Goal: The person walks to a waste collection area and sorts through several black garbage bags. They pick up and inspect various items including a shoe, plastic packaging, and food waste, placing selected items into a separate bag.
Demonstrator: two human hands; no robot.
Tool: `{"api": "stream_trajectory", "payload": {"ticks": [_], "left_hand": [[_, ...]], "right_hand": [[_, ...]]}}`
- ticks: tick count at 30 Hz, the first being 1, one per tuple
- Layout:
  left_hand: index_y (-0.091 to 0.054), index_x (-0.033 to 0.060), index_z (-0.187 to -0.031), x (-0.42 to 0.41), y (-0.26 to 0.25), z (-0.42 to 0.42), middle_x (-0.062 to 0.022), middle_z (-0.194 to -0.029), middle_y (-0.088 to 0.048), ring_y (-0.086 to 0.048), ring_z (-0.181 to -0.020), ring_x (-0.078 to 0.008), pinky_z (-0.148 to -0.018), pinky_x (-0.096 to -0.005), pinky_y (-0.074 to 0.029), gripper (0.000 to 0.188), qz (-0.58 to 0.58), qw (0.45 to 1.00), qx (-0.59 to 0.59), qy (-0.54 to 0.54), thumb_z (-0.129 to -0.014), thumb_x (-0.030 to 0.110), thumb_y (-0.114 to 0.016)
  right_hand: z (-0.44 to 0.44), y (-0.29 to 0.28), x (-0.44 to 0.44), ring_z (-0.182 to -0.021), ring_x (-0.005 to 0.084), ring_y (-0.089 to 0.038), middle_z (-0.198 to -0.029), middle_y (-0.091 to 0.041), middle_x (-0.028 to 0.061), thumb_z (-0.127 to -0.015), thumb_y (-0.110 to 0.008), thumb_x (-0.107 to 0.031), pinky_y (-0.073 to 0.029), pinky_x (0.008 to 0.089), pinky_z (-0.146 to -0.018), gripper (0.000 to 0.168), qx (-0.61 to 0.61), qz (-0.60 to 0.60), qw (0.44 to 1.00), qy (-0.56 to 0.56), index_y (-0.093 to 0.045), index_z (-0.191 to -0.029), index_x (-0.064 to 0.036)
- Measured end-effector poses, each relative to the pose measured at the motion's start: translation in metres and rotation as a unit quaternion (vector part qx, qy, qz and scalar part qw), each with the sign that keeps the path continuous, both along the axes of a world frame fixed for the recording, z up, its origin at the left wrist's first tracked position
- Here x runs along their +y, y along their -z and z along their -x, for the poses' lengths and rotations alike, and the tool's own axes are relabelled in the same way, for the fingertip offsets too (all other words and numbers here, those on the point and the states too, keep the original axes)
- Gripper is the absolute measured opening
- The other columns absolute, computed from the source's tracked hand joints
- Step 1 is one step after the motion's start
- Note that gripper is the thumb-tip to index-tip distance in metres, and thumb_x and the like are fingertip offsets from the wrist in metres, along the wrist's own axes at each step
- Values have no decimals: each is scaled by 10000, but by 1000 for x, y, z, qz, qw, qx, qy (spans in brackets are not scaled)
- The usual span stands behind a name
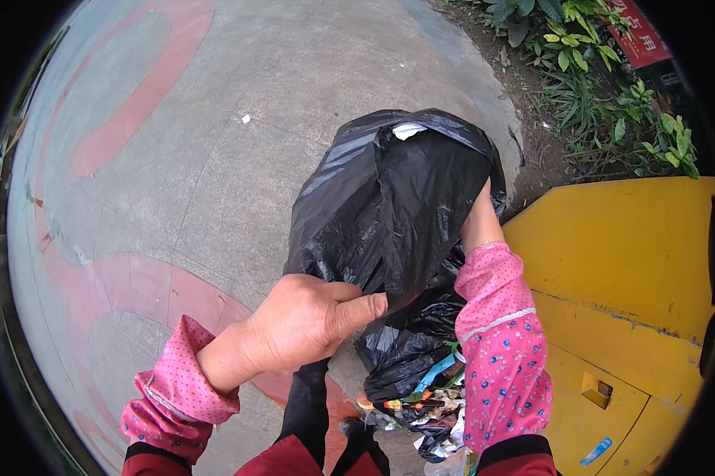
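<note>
A large black plastic bag (387,208) spreads out in front of me above the pavement. My left hand (316,315) grips its near edge between thumb and fingers. On the right, my right hand (479,217) reaches behind or into the bag; its fingers are hidden by the black film. A white scrap (408,130) shows at the bag's far edge. Below the bag, near my feet, lies a heap of mixed rubbish (435,413) with more crumpled black plastic (402,357), wrappers and a bottle with a red and yellow label.
A scuffed yellow metal container (613,256) stands close by my right arm. Beyond it is a planting bed with leafy shrubs (578,53) and a red sign (643,35) bearing writing. Grey pavement (244,178) with pink painted curves extends ahead and left, with a small white scrap (246,119) on it.
</note>
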State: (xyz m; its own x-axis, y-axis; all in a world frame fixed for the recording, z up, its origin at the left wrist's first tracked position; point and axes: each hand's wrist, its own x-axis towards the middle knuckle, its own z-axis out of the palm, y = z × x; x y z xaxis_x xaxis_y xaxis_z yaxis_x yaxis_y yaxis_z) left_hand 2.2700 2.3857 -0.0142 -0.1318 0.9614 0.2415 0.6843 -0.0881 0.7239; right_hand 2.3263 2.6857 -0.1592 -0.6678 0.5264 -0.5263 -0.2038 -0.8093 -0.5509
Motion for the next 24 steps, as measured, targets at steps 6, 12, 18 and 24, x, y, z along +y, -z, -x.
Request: {"api": "stream_trajectory", "payload": {"ticks": [6, 12, 18, 24], "left_hand": [[-544, 209, -1165, 15, 9, 1, -61, -586, -476, -513, -463, -234, -400, -341, -410, 543, 33, 998, 28, -47, -664, 16, -619], [-622, 239, -1051, -2, 23, -2, -22, -571, -434, -506, -467, -218, -408, -326, -404, 492, 110, 990, 94, 3, -594, 55, -620], [-639, 217, -1001, -5, 16, -11, -15, -591, -451, -522, -473, -194, -419, -305, -424, 415, 127, 984, 121, -4, -610, 84, -595], [-633, 192, -998, -9, 18, -7, -24, -614, -497, -564, -523, -207, -454, -308, -458, 358, 156, 976, 149, -39, -657, 96, -581]], "right_hand": [[-32, 61, 34, -957, 186, -544, -1129, -557, 48, -824, -558, -188, -451, 319, -772, 459, -157, -260, 951, -53, -434, -1243, -44], [-69, -2, 33, -711, 274, -624, -820, -639, 156, -823, -521, -232, -476, 368, -726, 260, -591, -395, 688, -142, -612, -999, -64], [-9, -50, 3, -1119, 286, -441, -1205, -468, 120, -738, -642, -319, -382, 401, -906, 580, -508, -755, 363, -203, -413, -1255, -189], [-17, -14, 38, -1032, 245, -494, -1075, -536, 61, -801, -562, -286, -407, 353, -846, 175, -578, -679, 436, -123, -664, -938, -248]]}}
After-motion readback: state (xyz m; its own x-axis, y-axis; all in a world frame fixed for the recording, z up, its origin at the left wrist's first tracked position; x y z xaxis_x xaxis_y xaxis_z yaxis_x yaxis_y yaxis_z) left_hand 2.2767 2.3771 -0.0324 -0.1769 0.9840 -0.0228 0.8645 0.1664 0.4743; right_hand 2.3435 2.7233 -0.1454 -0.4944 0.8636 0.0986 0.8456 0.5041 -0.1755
